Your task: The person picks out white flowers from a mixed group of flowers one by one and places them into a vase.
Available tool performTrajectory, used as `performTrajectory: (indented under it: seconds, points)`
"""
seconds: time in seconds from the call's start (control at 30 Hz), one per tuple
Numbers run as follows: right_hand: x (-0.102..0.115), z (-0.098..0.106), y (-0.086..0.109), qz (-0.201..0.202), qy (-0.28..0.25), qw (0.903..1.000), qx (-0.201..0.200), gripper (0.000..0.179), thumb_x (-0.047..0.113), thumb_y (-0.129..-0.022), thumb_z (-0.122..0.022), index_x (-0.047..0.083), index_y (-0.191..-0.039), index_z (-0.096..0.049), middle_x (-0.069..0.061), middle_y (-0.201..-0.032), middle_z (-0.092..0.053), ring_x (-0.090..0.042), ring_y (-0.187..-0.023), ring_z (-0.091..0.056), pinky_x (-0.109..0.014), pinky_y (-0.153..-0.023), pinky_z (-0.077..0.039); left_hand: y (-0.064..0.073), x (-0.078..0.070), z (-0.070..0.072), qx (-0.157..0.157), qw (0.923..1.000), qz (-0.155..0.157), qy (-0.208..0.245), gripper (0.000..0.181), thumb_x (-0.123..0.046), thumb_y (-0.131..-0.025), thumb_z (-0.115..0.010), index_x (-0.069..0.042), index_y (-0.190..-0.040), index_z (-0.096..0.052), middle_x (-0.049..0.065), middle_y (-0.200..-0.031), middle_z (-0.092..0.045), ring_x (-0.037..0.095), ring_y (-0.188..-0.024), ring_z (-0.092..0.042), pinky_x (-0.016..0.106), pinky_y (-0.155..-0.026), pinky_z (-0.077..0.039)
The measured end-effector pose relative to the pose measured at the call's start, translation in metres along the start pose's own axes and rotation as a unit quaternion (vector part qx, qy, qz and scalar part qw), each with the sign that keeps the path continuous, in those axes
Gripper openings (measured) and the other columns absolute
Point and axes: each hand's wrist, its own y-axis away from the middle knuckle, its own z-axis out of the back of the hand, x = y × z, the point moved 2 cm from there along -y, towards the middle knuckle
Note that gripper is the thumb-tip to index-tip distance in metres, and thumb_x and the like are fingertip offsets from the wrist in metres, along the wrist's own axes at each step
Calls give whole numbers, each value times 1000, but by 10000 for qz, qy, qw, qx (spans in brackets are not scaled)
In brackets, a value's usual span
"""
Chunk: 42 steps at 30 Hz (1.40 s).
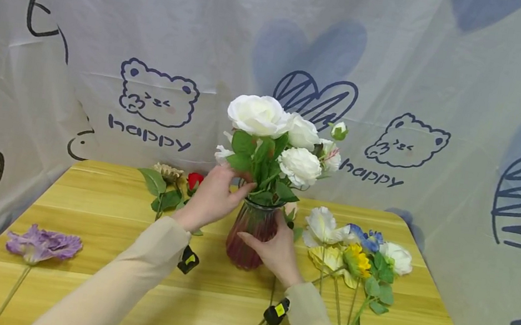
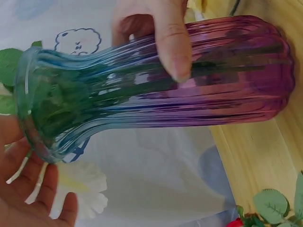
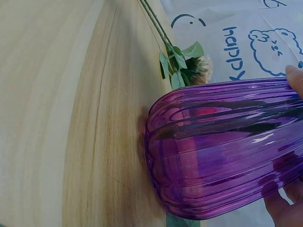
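A ribbed glass vase (image 1: 252, 234), blue-green at the neck and pink-purple below, stands upright on the table. Dark stems show through its glass (image 3: 227, 118). White flowers (image 1: 257, 115) and green leaves (image 1: 265, 163) rise above the rim. My right hand (image 1: 278, 246) grips the vase's body, its thumb across the front in the left wrist view. At the rim, my left hand (image 1: 217, 195) touches the leaves and stems from the left. Its fingers (image 2: 45, 189) are spread loosely beside the rim, next to a white flower (image 2: 80, 189); leaves partly hide them in the head view.
A purple flower (image 1: 43, 245) lies at the table's left. Behind my left hand are a red rose (image 1: 194, 181) and a beige flower (image 1: 168, 173). White, blue and yellow flowers, including a sunflower (image 1: 357, 260), lie on the right. A printed cloth (image 1: 170, 20) hangs behind the table.
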Motion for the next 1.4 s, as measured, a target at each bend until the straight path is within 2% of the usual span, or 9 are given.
performTrajectory:
  seconds: [0.13,0.3,0.43,0.57,0.8,0.93,1.17,1.4]
  points:
    - [1,0,0,-21,-37,10000,13,85,47,-77,-85,17,-146,-44,-13,-137,-63,-31,-125,-63,-52,-104,-53,3,3,1,74,9992,295,277,23,-20,-101,-62,-5,-116,-71,12,-120,-71,31,-119,-64,49,-104,-52]
    - [2,0,1,0,-110,9999,26,85,46,-77,-86,18,-146,-44,-11,-139,-62,-30,-126,-62,-52,-105,-52,4,3,2,-286,9967,559,510,26,-25,-102,-61,-6,-116,-71,12,-115,-74,28,-107,-69,46,-94,-57]
    - [3,1,1,35,-134,9999,36,85,46,-78,-86,18,-147,-44,-10,-139,-62,-29,-126,-62,-51,-105,-52,1,1,4,-600,9960,505,438,24,-26,-100,-64,-6,-108,-73,10,-101,-76,25,-90,-71,41,-81,-59]
    - [2,1,1,22,-78,10000,38,86,47,-77,-85,19,-147,-43,-10,-140,-61,-29,-127,-62,-51,-105,-52,-1,0,4,-759,9949,549,376,24,-28,-99,-65,-6,-103,-74,10,-94,-77,23,-82,-71,37,-72,-58]
    - [2,1,1,1,-88,10000,46,86,47,-77,-86,19,-147,-44,-10,-140,-61,-29,-127,-62,-51,-105,-52,-5,0,2,-867,9931,761,199,24,-28,-98,-66,-7,-101,-76,9,-92,-77,20,-72,-68,29,-62,-54]
    - [2,1,1,-8,-64,10000,18,86,47,-77,-86,18,-147,-44,-11,-139,-62,-30,-127,-62,-51,-105,-52,-6,2,2,-784,9920,969,180,25,-28,-97,-67,-6,-102,-77,10,-89,-76,19,-65,-63,26,-56,-48]
    - [2,0,1,36,-184,9998,-31,85,43,-77,-87,18,-147,-44,-12,-142,-60,-31,-129,-60,-51,-106,-51,-7,3,3,-201,9928,1159,246,22,-26,-95,-68,-8,-103,-77,9,-99,-77,19,-71,-63,26,-62,-48]
    - [2,1,2,5,-236,9997,16,84,43,-77,-87,19,-146,-45,-12,-141,-60,-31,-129,-60,-51,-107,-51,4,11,4,-208,9902,1176,726,22,-25,-97,-67,-9,-108,-75,9,-107,-75,25,-95,-68,36,-80,-57]
